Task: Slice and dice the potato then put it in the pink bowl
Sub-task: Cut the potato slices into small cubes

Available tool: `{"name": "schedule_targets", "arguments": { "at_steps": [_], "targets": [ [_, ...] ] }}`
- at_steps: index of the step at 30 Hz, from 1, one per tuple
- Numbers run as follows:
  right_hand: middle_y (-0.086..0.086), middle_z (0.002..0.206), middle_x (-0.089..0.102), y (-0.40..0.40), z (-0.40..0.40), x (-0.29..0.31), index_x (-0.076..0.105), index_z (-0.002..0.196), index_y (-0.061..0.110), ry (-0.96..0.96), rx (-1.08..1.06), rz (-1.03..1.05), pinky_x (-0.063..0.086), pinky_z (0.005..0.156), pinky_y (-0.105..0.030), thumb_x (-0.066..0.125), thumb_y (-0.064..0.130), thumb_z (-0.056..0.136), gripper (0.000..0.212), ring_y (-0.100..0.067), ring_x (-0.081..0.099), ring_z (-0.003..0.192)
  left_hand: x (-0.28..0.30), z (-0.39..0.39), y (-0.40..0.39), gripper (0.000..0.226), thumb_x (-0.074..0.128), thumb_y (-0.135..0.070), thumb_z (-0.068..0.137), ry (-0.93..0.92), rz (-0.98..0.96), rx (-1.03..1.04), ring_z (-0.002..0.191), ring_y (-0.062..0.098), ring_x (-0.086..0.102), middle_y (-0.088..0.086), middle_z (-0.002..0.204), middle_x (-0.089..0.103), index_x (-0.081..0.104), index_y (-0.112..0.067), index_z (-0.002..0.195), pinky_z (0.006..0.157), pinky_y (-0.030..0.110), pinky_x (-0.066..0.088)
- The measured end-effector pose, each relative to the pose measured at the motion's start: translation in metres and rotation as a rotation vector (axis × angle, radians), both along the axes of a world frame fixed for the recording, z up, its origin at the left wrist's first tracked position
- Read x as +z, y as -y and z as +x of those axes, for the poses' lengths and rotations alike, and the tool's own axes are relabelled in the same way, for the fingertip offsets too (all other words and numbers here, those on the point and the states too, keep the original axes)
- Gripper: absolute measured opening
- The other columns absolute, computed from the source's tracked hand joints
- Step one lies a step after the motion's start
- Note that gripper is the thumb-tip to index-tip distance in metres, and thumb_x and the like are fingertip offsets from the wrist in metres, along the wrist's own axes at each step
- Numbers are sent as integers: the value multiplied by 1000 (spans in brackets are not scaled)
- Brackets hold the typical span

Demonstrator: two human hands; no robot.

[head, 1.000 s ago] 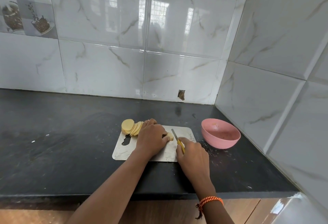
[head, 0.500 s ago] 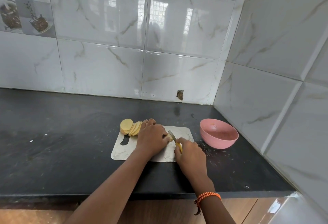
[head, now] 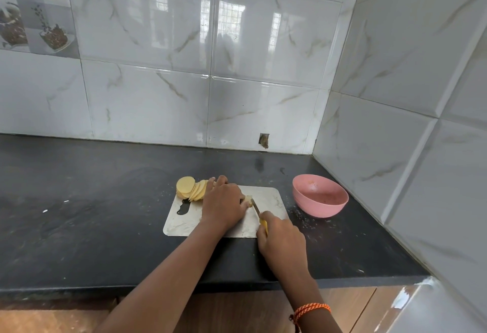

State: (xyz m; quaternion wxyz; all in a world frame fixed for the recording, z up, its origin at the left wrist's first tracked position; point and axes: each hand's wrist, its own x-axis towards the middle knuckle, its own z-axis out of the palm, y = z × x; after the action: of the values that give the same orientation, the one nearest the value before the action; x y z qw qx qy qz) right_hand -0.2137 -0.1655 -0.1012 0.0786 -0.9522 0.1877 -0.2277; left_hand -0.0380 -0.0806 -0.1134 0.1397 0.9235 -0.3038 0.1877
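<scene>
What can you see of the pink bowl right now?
The pink bowl is round and smooth, plastic by the look of it, standing upright on the black counter to the right of the cutting board, near the tiled corner. It is apart from the board and from both hands. No potato is in it; only faint orange specks mark its inside.

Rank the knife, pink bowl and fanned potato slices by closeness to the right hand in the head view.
1. Knife: gripped in the right hand itself, blade over the board.
2. Pink bowl: on the counter to the hand's right, farther back.
3. Potato slices: at the board's far left corner, beyond the left hand.
</scene>
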Motion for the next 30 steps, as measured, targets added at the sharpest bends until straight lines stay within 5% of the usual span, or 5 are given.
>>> {"name": "schedule_targets", "arguments": {
  "at_steps": [12, 30],
  "targets": [
    [-3, 96, 72, -4, 5, 13, 60, 129, 34, 149, 3, 75, 54, 74, -40, 48, 35, 101, 31, -25, 65, 87, 2, -3, -8, 33, 55, -51, 96, 40, -45, 7, 109, 16, 48, -15, 105, 74, 83, -32, 95, 103, 37, 35],
    [-5, 100, 69, 0, 35, 5, 62, 123, 27, 10, 28, 10, 50, 74, -39, 42, 34, 104, 28, -27, 65, 91, 3, -2, -5, 29, 58, -47, 92, -7, -93, 19, 109, 14, 45, -17, 102, 74, 83, -33, 92, 95, 35, 32]
  ]
}}
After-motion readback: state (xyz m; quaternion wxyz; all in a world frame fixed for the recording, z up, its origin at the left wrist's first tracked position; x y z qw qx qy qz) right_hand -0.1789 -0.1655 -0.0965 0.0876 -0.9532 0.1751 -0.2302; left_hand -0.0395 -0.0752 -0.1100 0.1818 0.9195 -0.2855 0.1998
